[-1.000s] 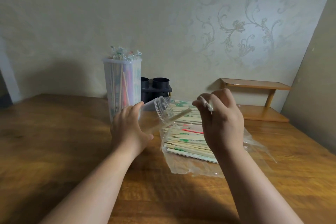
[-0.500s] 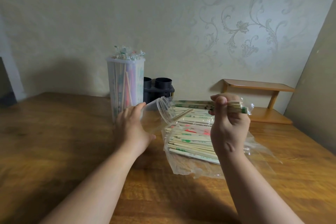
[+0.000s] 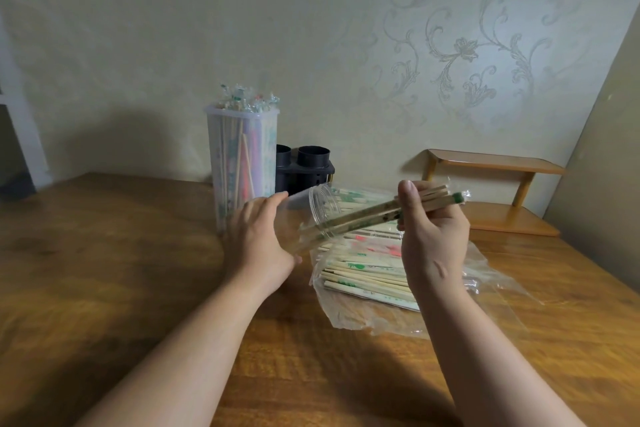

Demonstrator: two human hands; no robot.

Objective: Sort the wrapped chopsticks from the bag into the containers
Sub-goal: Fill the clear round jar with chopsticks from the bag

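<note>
Pale-bamboo item: small bunch of wrapped chopsticks [image 3: 374,214] in clear film w/ green print, held in mid-air over the bag, right of centre. Its left tips are inside the jar mouth and its right ends stick out past the thumb.
Right hand [image 3: 433,239]: thumb + fingers clamped round the bunch near its right end.
Left hand [image 3: 258,243]: fingers curled round the jar body, holding it tilted w/ the mouth facing right.
Jar: clear round plastic jar [image 3: 293,209], centre of scene, off the table. Apart from the incoming bunch it looks near empty.
Bag: crumpled clear plastic bag [image 3: 346,317] lying flat, near right, under the hands.
Pile: thick stack of wrapped chopsticks [image 3: 363,267] in the bag, green + red prints mixed.
Tall tub: tall translucent white plastic container [image 3: 239,163], far, left of centre. It is packed upright, w/ wrapper ends above the rim.
Holder: black twin-cup plastic holder [image 3: 306,166], just right of the tub. Can't see inside.
Surface: brown wooden table [image 3: 104,270].
Extras: small two-tier wooden shelf [image 3: 491,166], far right by the wall.
Done (est.): tall tub looks full, and the jar is only now being loaded.
Left (est.): most of the pile, so prob. less than halfway.
</note>
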